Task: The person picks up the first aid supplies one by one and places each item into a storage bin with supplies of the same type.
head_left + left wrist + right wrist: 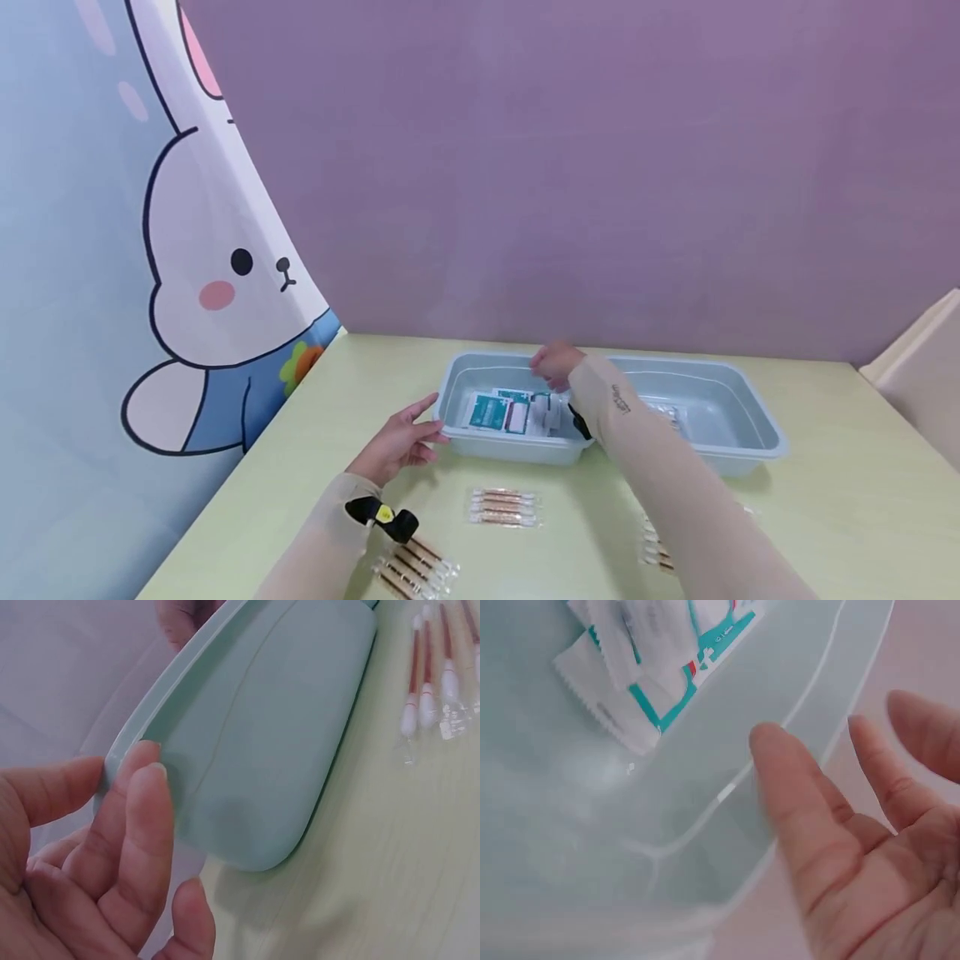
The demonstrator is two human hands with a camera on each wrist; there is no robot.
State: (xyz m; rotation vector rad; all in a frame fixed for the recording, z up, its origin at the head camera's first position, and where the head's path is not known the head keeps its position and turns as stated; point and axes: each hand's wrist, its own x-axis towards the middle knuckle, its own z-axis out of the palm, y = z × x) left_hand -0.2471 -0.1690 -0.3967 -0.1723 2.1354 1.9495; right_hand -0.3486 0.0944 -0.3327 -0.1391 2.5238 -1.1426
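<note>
My left hand (400, 439) grips the near left corner of the left light-blue plastic tray (517, 448); in the left wrist view its thumb and fingertips meet the rim. White-and-teal sachets (491, 412) lie overlapping inside that tray. Over the tray's far right part is my right hand (557, 364), holding nothing. The right wrist view has its fingers (795, 795) spread and nearly straight beside the tray's rim, apart from the sachets (656, 697). My right forearm hides part of the trays.
A second light-blue tray (738, 417) stands on the right with a clear packet (666, 412) inside. Clear packs of brown-stemmed cotton swabs lie in front: a middle pack (504, 507), a left pack (415, 571) and a partly hidden right pack (654, 546). A purple wall (585, 183) rises behind.
</note>
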